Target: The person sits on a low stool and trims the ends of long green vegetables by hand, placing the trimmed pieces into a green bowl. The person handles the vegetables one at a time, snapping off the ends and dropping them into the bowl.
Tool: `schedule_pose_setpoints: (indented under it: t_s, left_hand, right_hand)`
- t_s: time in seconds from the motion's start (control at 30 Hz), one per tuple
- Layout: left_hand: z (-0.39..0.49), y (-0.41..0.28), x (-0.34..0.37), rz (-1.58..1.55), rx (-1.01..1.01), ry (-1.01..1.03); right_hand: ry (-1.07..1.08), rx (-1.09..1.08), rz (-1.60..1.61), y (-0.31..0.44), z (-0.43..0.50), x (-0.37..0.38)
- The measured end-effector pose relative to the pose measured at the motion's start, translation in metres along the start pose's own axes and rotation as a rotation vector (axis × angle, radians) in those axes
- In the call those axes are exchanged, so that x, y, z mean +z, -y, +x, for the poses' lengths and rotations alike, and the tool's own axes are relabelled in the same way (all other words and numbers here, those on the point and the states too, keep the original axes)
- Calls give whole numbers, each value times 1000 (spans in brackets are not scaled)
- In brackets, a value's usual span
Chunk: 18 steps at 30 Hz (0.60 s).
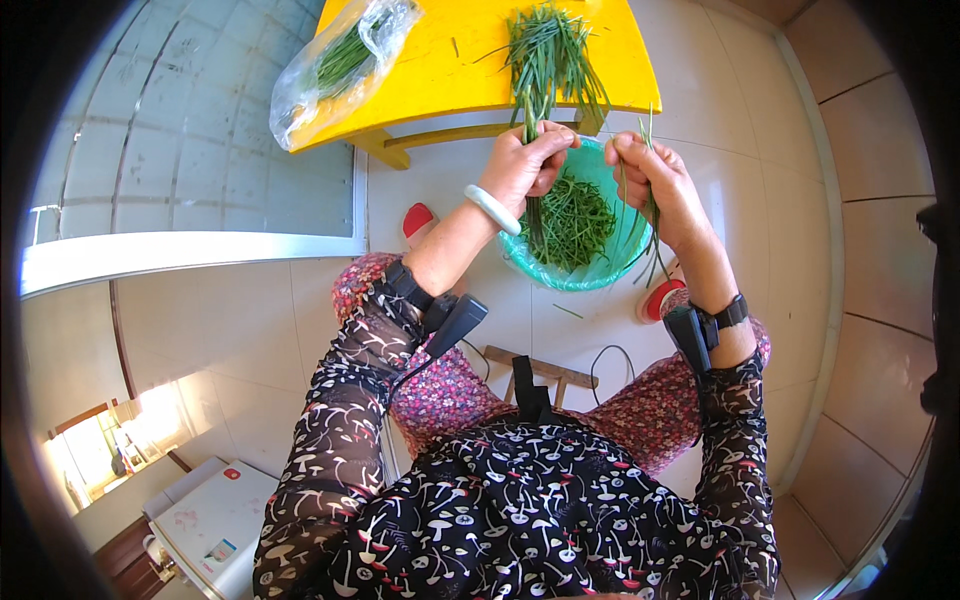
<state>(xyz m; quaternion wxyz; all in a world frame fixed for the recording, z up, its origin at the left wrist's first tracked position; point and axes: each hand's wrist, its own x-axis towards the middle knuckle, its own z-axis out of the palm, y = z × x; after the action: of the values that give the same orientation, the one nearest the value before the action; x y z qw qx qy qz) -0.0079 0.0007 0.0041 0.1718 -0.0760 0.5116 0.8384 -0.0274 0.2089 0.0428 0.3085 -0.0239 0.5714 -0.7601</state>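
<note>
My left hand point(534, 161), with a pale bangle point(492, 210) at the wrist, is closed around a bundle of long green leafy stalks point(531, 112) that stick out above and below the fist. My right hand point(649, 169) pinches a few thin green stalks point(654, 225) that hang down past the palm. Both hands are over a green basin point(634, 259) lined with a thin plastic bag, with a heap of green stalks point(574, 225) inside. Beyond the hands, a pile of green leaves point(551, 49) lies on a yellow table point(450, 82), its tips hanging over the near edge.
A clear plastic bag of green stalks point(345, 64) lies at the table's left. A glass panel point(225, 150) stands left and a tiled wall point(885, 262) right. A wooden stool part point(555, 367) shows between my knees. One loose stalk point(568, 310) is on the floor.
</note>
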Motion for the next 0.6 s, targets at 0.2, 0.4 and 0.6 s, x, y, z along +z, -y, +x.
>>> schedule_pose_setpoints:
  t_s: [0.2, 0.4, 0.6]
  left_hand:
    - [4, -3, -1, -393, -161, 295]
    - [7, 5, -1, -476, -75, 317]
    - [6, 4, 1, -455, -70, 337]
  right_hand:
    - [56, 16, 228, -6, 6, -6]
    - [41, 1, 413, -7, 8, -7]
    - [-90, 13, 31, -10, 4, 2]
